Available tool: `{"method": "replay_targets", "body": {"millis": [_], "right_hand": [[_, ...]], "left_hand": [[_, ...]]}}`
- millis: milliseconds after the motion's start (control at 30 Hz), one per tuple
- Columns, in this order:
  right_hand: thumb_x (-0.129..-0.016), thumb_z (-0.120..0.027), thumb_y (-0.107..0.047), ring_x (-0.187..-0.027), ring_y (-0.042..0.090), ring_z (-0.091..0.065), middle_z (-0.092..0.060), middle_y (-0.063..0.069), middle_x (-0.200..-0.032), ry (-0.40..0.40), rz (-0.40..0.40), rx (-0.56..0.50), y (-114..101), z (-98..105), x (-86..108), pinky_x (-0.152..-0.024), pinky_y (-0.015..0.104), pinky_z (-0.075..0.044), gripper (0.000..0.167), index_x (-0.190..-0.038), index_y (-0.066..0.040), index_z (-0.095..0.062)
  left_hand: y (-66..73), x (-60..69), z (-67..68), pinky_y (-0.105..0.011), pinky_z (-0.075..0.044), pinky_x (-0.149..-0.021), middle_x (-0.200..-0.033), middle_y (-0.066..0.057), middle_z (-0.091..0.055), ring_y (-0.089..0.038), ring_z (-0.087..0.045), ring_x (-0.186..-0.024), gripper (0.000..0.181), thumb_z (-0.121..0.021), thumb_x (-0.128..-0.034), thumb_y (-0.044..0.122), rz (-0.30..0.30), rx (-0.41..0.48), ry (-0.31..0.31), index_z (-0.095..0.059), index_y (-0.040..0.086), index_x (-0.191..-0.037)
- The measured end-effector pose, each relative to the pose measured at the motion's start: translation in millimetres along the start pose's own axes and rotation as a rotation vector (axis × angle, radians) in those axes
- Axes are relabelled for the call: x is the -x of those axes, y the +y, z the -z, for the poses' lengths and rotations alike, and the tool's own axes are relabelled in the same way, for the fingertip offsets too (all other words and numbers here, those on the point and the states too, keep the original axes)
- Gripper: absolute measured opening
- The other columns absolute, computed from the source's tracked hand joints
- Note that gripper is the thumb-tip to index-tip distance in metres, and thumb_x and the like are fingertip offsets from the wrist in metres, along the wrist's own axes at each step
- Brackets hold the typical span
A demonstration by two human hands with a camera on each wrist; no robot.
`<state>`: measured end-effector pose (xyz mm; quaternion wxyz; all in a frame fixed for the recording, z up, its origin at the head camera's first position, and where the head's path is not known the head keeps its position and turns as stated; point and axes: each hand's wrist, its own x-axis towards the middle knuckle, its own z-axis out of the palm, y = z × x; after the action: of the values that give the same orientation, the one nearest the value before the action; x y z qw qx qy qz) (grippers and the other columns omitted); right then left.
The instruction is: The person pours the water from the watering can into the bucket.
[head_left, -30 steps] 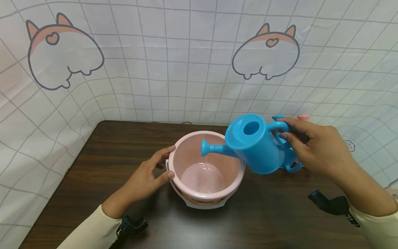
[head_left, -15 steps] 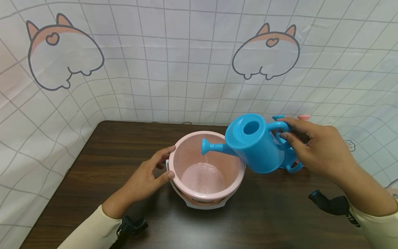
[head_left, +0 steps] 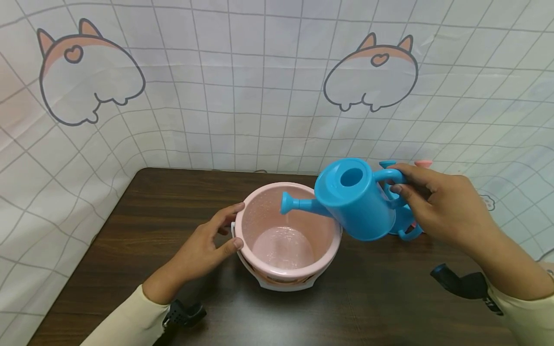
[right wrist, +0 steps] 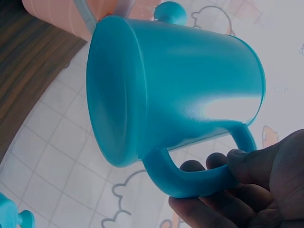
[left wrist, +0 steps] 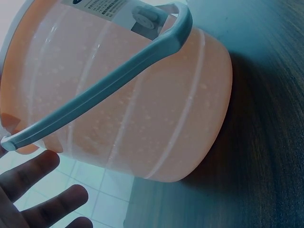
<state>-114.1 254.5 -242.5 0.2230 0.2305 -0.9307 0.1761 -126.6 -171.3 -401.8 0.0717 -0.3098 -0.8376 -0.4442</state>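
Observation:
A pink bucket (head_left: 287, 273) stands upright on the dark wooden table (head_left: 164, 206). My left hand (head_left: 201, 250) touches its left rim with thumb and index finger; in the left wrist view other fingers (left wrist: 61, 202) are stretched out beside the wall. The bucket's pale carrying handle (left wrist: 102, 97) hangs down against its side. With its fingers curled round the handle, my right hand (head_left: 450, 206) holds a blue watering can (head_left: 363, 216), tipped so the spout (head_left: 300, 205) reaches over the bucket. A thin stream of water falls from the spout into shallow water (head_left: 283, 247).
Behind the right hand, partly hidden, stands another blue watering can (head_left: 403, 220). A pink spout-like tip (head_left: 422, 164) shows beside it. A white grid-patterned curtain (head_left: 242, 96) with printed corgi shapes hangs behind the table.
Water keeps running from the spout and the ripples in the bucket shift. Both hands, the watering can and the bucket stay almost exactly where they were.

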Motion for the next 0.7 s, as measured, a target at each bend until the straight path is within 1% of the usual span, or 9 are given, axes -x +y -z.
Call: {"method": "replay_targets", "body": {"millis": [100,200,300,367,500,533,567,600,700], "right_hand": [[-0.089,-0.076,0.002,-0.069,0.026,-0.071,-0.076,0.016,-0.092,0.006,0.000,0.000,0.1,0.2,0.0,-0.054,0.034,-0.051,0.041,-0.129,0.000,-0.068],[-0.087,-0.076,0.004,-0.070,0.029,-0.072,-0.076,0.017,-0.092,0.017,0.007,-0.006,0.6,0.3,0.0,-0.055,0.035,-0.052,0.041,-0.128,0.001,-0.069],[-0.086,-0.077,0.005,-0.071,0.028,-0.073,-0.076,0.016,-0.093,0.028,0.028,-0.005,0.8,0.2,-0.1,-0.057,0.031,-0.053,0.041,-0.126,0.002,-0.069],[-0.086,-0.078,0.005,-0.069,0.023,-0.071,-0.076,0.014,-0.091,0.034,0.045,0.005,0.6,0.1,-0.5,-0.058,0.024,-0.051,0.040,-0.125,0.002,-0.070],[-0.084,-0.079,0.005,-0.063,0.013,-0.062,-0.075,0.010,-0.087,0.042,0.058,0.016,0.3,-0.5,-1.1,-0.057,0.018,-0.046,0.041,-0.124,0.002,-0.071],[-0.084,-0.080,0.005,-0.062,0.012,-0.060,-0.075,0.009,-0.086,0.043,0.060,0.015,0.3,-0.5,-1.2,-0.056,0.018,-0.045,0.041,-0.124,0.002,-0.071],[-0.084,-0.080,0.004,-0.061,0.012,-0.058,-0.074,0.009,-0.085,0.043,0.057,0.011,0.3,-0.6,-1.4,-0.055,0.020,-0.046,0.042,-0.124,0.002,-0.071],[-0.084,-0.080,0.004,-0.061,0.012,-0.059,-0.074,0.010,-0.086,0.040,0.054,0.006,0.1,-0.7,-1.5,-0.055,0.022,-0.047,0.042,-0.124,0.002,-0.070],[-0.085,-0.079,0.004,-0.063,0.015,-0.064,-0.075,0.011,-0.088,0.033,0.054,0.005,-0.7,-0.3,-1.7,-0.056,0.023,-0.049,0.041,-0.125,0.002,-0.070]], "left_hand": [[0.0,-0.1,-0.1,-0.046,-0.050,-0.089,-0.130,-0.003,-0.066,-0.018,-0.062,-0.104,0.065,-0.059,-0.1011,0.052,0.000,0.001,0.002,-0.039,0.024,-0.156],[-0.2,-0.3,-0.3,-0.045,-0.050,-0.090,-0.130,-0.003,-0.066,-0.018,-0.062,-0.104,0.065,-0.059,-0.1011,0.052,-0.001,0.000,0.003,-0.039,0.024,-0.157],[-0.2,-0.5,-0.5,-0.045,-0.050,-0.090,-0.130,-0.004,-0.066,-0.018,-0.063,-0.106,0.066,-0.059,-0.1011,0.052,-0.004,0.002,0.002,-0.039,0.024,-0.157],[-0.3,-0.5,-0.5,-0.045,-0.050,-0.090,-0.130,-0.004,-0.066,-0.018,-0.063,-0.106,0.066,-0.059,-0.1013,0.052,-0.007,0.005,0.002,-0.039,0.023,-0.157],[-0.1,-0.2,-0.4,-0.045,-0.050,-0.090,-0.130,-0.004,-0.066,-0.018,-0.062,-0.106,0.065,-0.060,-0.1012,0.051,-0.004,0.005,0.001,-0.039,0.023,-0.157],[-0.1,-0.1,-0.3,-0.045,-0.050,-0.090,-0.130,-0.004,-0.066,-0.018,-0.062,-0.106,0.065,-0.060,-0.1012,0.050,-0.002,0.006,0.001,-0.039,0.023,-0.157],[-0.1,0.0,-0.2,-0.046,-0.051,-0.090,-0.130,-0.004,-0.066,-0.018,-0.063,-0.106,0.065,-0.060,-0.1011,0.050,0.000,0.005,0.001,-0.039,0.023,-0.157],[-0.2,0.1,-0.1,-0.046,-0.051,-0.090,-0.130,-0.004,-0.066,-0.018,-0.063,-0.106,0.065,-0.061,-0.1011,0.049,0.002,0.005,0.001,-0.039,0.023,-0.157],[-0.5,0.2,-0.1,-0.046,-0.051,-0.090,-0.131,-0.004,-0.066,-0.019,-0.063,-0.107,0.065,-0.061,-0.1011,0.048,0.004,0.008,0.000,-0.039,0.023,-0.157]]}}
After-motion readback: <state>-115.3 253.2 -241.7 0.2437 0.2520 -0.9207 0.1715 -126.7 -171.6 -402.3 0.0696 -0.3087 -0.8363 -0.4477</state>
